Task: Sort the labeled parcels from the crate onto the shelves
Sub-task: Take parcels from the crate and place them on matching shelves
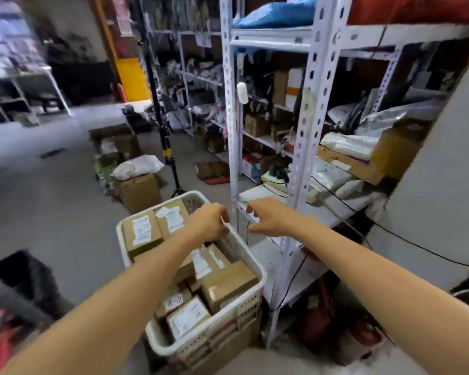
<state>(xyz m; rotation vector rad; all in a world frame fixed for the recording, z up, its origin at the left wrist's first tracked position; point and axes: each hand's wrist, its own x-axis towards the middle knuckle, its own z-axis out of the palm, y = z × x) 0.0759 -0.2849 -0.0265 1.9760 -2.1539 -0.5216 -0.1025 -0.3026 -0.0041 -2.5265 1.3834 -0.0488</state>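
We count one crate (241, 309), at least six labeled parcels (141, 234) packed inside it, and two hands. Our left hand (209, 220) curls its fingers over the crate's far right rim, just above the parcels. Our right hand (266, 215) hangs near it, loosely curled and holding nothing, in front of the shelves (303, 158). The crate's right side stands close to the shelves, and bare floor (52, 212) lies to its left.

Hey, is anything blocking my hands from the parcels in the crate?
Nothing visible does. The parcels lie uncovered in the open-topped crate, just below the left hand at its rim; the right hand hovers beside the crate, holding nothing.
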